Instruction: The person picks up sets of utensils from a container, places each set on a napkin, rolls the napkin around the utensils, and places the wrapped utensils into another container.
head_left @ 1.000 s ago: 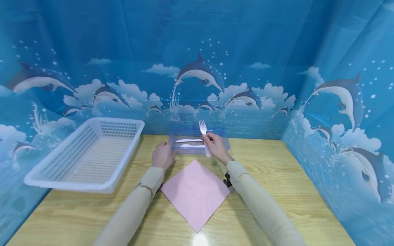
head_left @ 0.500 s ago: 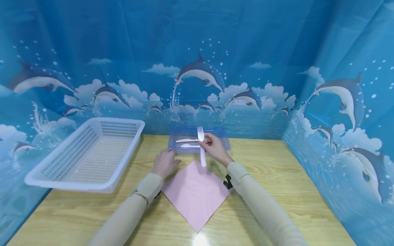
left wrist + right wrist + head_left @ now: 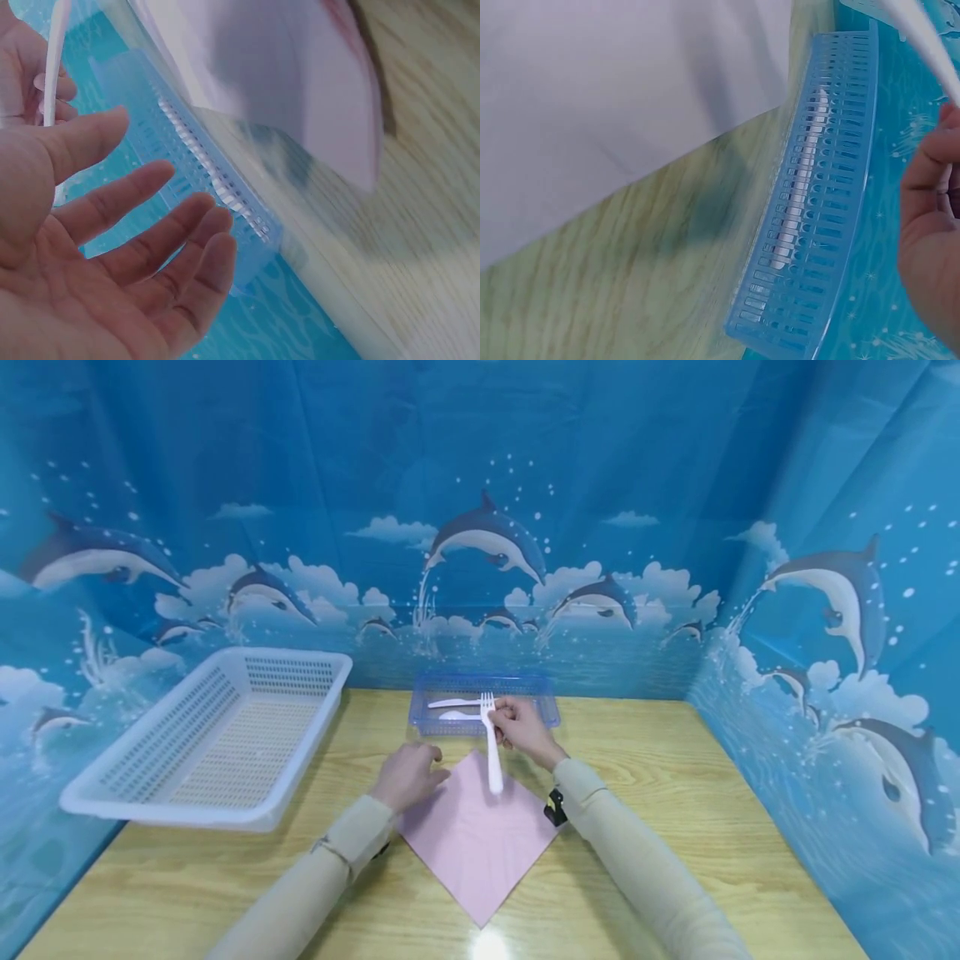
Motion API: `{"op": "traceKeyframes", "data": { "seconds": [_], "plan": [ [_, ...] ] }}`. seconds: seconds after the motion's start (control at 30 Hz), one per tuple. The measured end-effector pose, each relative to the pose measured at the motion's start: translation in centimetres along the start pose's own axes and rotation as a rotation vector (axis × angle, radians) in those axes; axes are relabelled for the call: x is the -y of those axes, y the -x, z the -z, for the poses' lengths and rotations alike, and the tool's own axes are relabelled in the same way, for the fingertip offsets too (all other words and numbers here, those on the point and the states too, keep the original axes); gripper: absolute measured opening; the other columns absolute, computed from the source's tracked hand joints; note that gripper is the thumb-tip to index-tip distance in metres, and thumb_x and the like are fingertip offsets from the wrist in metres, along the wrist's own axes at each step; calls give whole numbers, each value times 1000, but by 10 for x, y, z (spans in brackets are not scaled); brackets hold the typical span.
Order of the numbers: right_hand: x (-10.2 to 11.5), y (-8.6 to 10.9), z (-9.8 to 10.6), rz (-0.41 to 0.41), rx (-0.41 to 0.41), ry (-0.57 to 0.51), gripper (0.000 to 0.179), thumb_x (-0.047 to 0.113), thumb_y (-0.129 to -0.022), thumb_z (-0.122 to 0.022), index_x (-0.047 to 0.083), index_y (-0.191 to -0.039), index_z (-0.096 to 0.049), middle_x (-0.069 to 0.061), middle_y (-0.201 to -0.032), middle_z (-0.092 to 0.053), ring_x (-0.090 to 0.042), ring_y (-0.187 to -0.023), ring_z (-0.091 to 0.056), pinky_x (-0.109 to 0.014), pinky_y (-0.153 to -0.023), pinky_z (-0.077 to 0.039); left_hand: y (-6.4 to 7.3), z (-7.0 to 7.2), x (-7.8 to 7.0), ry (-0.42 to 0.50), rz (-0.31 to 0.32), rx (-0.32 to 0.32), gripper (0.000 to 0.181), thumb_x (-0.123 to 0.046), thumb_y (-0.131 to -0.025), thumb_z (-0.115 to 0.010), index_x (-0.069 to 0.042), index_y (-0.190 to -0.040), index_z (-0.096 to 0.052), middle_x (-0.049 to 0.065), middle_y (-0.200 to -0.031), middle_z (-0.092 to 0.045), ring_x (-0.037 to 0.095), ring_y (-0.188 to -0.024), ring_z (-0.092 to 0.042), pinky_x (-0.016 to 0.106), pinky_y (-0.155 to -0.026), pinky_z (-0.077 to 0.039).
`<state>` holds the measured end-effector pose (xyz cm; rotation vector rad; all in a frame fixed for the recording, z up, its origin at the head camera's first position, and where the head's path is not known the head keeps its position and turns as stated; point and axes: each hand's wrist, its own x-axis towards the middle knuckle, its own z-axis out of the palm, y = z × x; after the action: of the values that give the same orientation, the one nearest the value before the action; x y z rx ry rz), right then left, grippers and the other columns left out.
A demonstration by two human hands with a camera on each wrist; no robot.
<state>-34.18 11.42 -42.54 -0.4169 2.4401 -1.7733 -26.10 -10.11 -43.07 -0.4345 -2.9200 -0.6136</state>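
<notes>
My right hand (image 3: pixel 523 727) pinches a white plastic fork (image 3: pixel 492 758) near its head, tines pointing away and handle reaching out above a pink napkin (image 3: pixel 480 852). The napkin lies as a diamond on the table. Just behind the fork is a small blue slotted basket (image 3: pixel 543 703). Inside it lie a white knife (image 3: pixel 450 702) and a white spoon (image 3: pixel 454 716), their right ends hidden by the fork and hand. My left hand (image 3: pixel 408 775) hovers by the napkin's left upper edge. In the left wrist view its fingers (image 3: pixel 154 240) are relaxed, slightly bent and hold nothing.
A large white slotted basket (image 3: pixel 303 756) stands at the left of the wooden table (image 3: pixel 660 827). Blue dolphin-print curtain (image 3: pixel 480 443) hangs behind the table and along both sides. The small blue basket sits against the back edge.
The fork has come down and toward me, from over the blue basket to over the napkin's far corner. My left hand has left the basket's near left corner and drawn back toward the napkin.
</notes>
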Motion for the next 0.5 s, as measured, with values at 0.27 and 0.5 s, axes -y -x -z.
{"op": "traceKeyframes", "data": {
  "seconds": [0.27,0.5],
  "plan": [
    [-7,2,-1,-59,18,12,18,16,-100,-53,5,-112,-58,-6,-66,-62,-22,-56,-56,-33,-45,-43,6,-3,-5,60,-74,169,31,-23,-86,-75,-1,-107,-70,14,-101,-72,26,-88,-67,43,-83,-56],
    [-11,2,-4,-111,30,51,22,21,-101,-52,2,-98,-63,-4,-66,-61,-14,-54,-55,-26,-46,-45,11,-5,-5,91,-231,264,40,-24,-85,-75,2,-115,-67,17,-111,-69,28,-100,-66,43,-92,-54]
  ]
}}
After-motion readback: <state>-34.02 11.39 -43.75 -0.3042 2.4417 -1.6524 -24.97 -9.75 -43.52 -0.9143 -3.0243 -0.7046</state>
